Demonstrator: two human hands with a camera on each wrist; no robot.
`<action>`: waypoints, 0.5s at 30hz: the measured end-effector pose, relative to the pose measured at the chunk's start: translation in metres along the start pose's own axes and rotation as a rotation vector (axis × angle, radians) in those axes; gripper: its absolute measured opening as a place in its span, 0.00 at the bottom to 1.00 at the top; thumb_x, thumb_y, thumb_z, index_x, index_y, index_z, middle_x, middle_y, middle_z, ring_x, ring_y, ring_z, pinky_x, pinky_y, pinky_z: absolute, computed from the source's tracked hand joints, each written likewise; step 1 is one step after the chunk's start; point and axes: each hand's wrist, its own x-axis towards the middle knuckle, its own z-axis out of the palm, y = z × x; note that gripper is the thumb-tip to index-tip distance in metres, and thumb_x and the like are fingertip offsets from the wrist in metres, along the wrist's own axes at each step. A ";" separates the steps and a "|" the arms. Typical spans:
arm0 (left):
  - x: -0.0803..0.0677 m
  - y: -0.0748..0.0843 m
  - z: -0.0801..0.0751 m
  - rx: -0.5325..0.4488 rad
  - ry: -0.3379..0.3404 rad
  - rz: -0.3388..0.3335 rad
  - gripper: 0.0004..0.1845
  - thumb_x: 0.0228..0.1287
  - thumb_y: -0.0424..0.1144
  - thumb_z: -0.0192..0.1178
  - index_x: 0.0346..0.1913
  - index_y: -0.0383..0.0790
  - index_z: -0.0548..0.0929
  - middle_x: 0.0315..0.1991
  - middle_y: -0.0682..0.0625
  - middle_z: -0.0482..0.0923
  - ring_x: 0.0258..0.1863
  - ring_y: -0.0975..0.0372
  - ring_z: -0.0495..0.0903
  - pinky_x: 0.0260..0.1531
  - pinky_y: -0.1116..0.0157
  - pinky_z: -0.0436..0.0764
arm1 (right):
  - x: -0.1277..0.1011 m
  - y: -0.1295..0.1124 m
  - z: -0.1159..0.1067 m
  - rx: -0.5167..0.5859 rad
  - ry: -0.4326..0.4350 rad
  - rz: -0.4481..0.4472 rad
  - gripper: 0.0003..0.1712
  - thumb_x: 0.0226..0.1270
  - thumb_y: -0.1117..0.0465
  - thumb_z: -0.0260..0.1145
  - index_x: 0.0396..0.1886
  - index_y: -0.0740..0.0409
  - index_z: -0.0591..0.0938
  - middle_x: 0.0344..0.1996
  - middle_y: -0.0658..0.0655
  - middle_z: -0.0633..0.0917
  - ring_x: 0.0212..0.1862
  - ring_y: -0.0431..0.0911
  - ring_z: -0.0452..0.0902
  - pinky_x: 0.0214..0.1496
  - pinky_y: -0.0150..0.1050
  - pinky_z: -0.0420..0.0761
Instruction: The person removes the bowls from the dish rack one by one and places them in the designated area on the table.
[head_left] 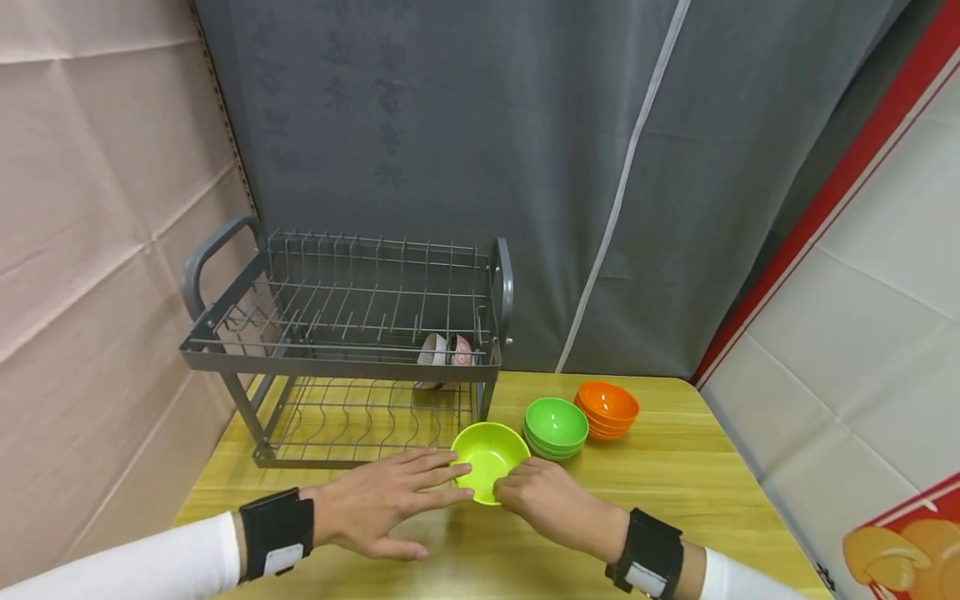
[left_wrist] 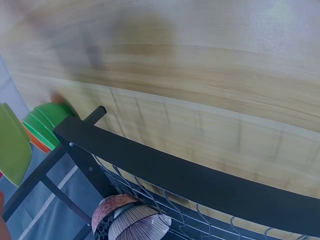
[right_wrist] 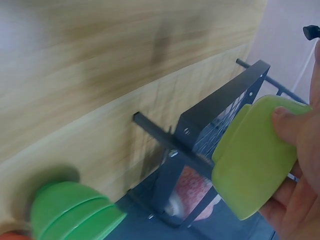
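Observation:
A lime-green bowl point(head_left: 489, 450) is held above the table in front of the dish rack's right corner, its hollow facing up toward the head camera. My right hand point(head_left: 551, 504) grips its right rim; in the right wrist view the thumb lies on the outer wall of the bowl point(right_wrist: 250, 160). My left hand point(head_left: 397, 496) is spread palm down, fingers straight, with the fingertips right at the bowl's left rim. The left wrist view shows only a slice of this bowl point(left_wrist: 11, 145) at its left edge.
A dark two-tier dish rack point(head_left: 337, 367) stands on the wooden table point(head_left: 637, 517). On its lower tier, a white striped bowl point(left_wrist: 140, 222) leans by a pink patterned bowl point(right_wrist: 192, 192). Right of the rack are stacked green bowls point(head_left: 557, 427) and orange bowls point(head_left: 607, 408). Grey curtain point(head_left: 450, 125) hangs behind.

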 end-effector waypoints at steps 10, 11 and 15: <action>0.006 -0.002 0.003 -0.002 0.014 0.007 0.42 0.72 0.69 0.45 0.81 0.51 0.55 0.79 0.45 0.60 0.78 0.52 0.63 0.74 0.52 0.70 | -0.020 0.007 0.002 -0.010 -0.002 0.036 0.16 0.50 0.60 0.78 0.25 0.45 0.75 0.21 0.38 0.74 0.28 0.32 0.72 0.39 0.28 0.77; 0.007 -0.001 0.004 -0.001 0.008 0.003 0.42 0.72 0.69 0.45 0.81 0.51 0.55 0.79 0.45 0.61 0.78 0.52 0.62 0.74 0.52 0.69 | -0.021 0.008 0.002 -0.008 -0.003 0.036 0.16 0.50 0.60 0.78 0.25 0.45 0.75 0.21 0.38 0.74 0.27 0.32 0.72 0.38 0.28 0.77; 0.012 -0.001 0.006 0.006 -0.014 -0.011 0.41 0.73 0.70 0.42 0.81 0.52 0.57 0.79 0.45 0.61 0.78 0.52 0.62 0.75 0.53 0.68 | -0.028 0.010 0.000 0.011 -0.004 0.048 0.14 0.51 0.60 0.78 0.25 0.46 0.77 0.22 0.39 0.77 0.28 0.32 0.74 0.40 0.30 0.79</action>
